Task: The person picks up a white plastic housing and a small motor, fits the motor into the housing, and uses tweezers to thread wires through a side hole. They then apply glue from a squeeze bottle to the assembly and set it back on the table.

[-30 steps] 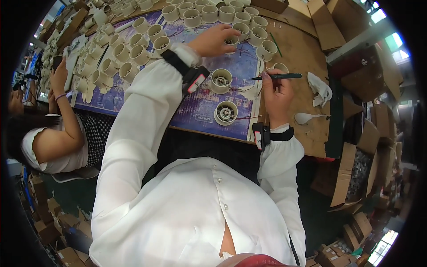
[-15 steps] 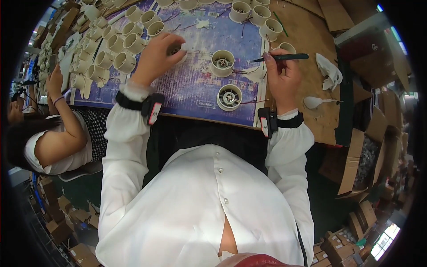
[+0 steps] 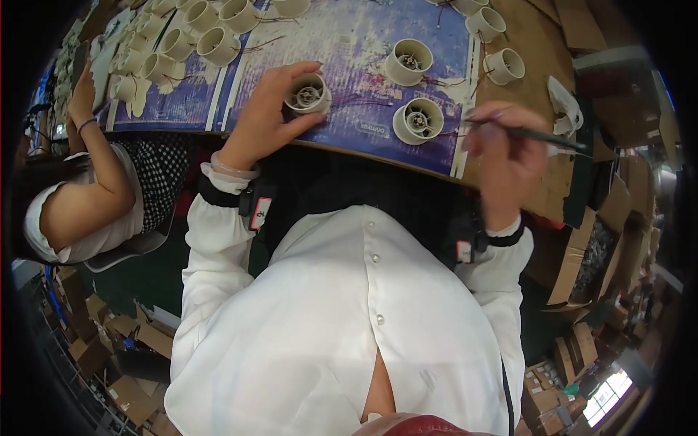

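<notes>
My left hand (image 3: 260, 120) is curled round a short white round housing (image 3: 308, 95), thumb on its near side and fingers on its far side. Metal fan-like parts show inside it, and thin wires trail off to its right. My right hand (image 3: 512, 149), smeared by motion, grips dark tweezers (image 3: 556, 138) beyond the right edge of the purple-blue board (image 3: 349, 131). Two more white housings with wires, a nearer one (image 3: 418, 121) and a farther one (image 3: 408, 62), stand on the board between my hands.
Rows of similar housings (image 3: 218, 46) fill the far left. More stand at the far right, one on its side (image 3: 504, 66). A crumpled white cloth (image 3: 566, 105) lies on the brown tabletop. At the left sits a person (image 3: 94, 174); an open carton (image 3: 592, 254) stands right.
My left hand has come nearer and now holds a housing upright on the board. My right hand has moved right and nearer, with the tweezers. The whole view has shifted.
</notes>
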Tool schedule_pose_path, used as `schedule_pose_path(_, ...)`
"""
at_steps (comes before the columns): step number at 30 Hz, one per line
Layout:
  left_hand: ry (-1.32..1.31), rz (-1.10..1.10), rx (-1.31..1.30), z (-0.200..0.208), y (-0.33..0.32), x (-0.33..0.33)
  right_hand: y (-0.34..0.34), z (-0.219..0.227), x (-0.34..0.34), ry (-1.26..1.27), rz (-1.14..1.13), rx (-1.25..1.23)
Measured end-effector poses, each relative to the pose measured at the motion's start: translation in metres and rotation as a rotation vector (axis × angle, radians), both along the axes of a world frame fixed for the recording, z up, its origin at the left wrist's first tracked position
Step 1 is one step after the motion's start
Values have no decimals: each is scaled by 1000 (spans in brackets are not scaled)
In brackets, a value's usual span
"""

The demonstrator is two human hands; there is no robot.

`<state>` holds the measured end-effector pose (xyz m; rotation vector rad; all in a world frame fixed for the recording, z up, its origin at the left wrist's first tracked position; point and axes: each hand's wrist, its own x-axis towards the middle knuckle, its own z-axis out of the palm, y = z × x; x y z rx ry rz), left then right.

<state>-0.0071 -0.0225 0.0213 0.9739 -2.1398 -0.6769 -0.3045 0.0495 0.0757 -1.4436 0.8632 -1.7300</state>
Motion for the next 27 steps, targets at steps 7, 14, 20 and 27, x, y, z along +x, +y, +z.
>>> schedule_pose_path(7, 6, -43, -106, -1, 6, -14, 12, -35, 36, 356, 133, -30)
schedule_pose_path(14, -86, -35, -236, 1, 7, -19, 7, -42, 46, 506, 67, -26)
schedule_pose_path(20, 12, -8, -168, -8, 3, -16, 6, -40, 54, 433, 29, 29)
schedule_pose_path(27, 378, -24, 372, -7, 4, -4, 8, -35, 61, 416, 72, 159)
